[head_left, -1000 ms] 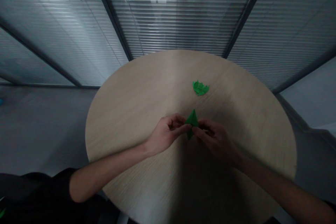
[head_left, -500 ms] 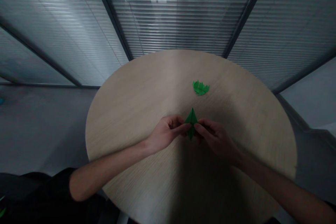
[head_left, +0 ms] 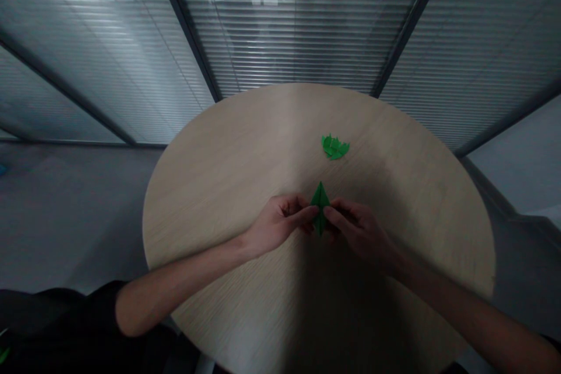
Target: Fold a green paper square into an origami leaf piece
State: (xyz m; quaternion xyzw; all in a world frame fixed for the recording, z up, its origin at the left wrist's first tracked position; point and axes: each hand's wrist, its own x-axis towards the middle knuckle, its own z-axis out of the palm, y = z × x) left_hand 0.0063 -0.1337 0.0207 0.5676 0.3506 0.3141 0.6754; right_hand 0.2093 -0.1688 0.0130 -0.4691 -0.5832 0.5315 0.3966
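Between my two hands is a small green folded paper (head_left: pixel 321 194), shaped like a narrow diamond with a crease down its middle. My left hand (head_left: pixel 280 219) pinches its left edge, thumb on top. On the opposite edge my right hand (head_left: pixel 357 228) does the same, with its thumb close to the left one. The fingertips under the paper are partly hidden. Beyond the hands, a brighter green folded paper piece (head_left: pixel 335 148) with a jagged top edge lies on the table, touched by neither hand.
Both forearms reach over a round wooden table (head_left: pixel 228 146). Glass partitions with blinds (head_left: pixel 293 41) stand right behind its far edge. A dark shadow falls across the table's near right part.
The lower part of the held paper now looks straighter and lines up with its upper point. Both hands have barely shifted; the other green piece has stayed put.
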